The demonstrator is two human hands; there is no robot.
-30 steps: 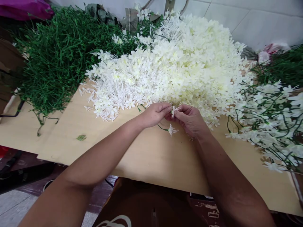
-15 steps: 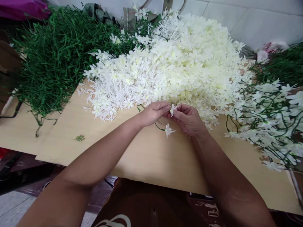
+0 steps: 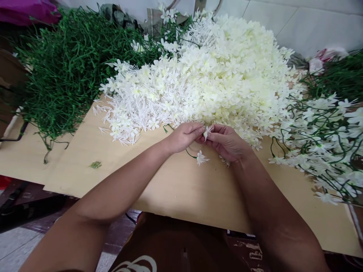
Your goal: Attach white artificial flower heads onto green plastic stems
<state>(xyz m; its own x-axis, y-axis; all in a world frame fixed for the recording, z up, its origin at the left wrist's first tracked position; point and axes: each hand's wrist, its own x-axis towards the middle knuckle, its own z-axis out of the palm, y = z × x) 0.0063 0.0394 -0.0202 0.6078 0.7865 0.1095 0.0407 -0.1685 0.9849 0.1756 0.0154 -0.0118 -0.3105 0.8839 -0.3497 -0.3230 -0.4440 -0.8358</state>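
In front of the big flower pile, my left hand (image 3: pixel 185 138) is closed in a pinch on a green plastic stem (image 3: pixel 190 154). One white artificial flower (image 3: pixel 201 158) hangs from that stem below the fingers, and the stem's other end pokes out behind the hand. My right hand (image 3: pixel 229 143) pinches a small white flower petal piece (image 3: pixel 207 132) between thumb and fingers, right against the left fingertips. Where the piece meets the stem is hidden by the fingers. Under the right palm, part of another white flower (image 3: pixel 225 161) shows.
A large heap of loose white flowers (image 3: pixel 227 71) covers the back of the board (image 3: pixel 176 189). Green stems (image 3: pixel 70 68) are piled at the left. Stems with flowers attached (image 3: pixel 320 147) lie at the right. A green scrap (image 3: pixel 95 164) rests near the left forearm.
The hanging flower has swung slightly left and down. My right hand has turned a little, and more of the flower under its palm shows. Both hands keep their pinch.
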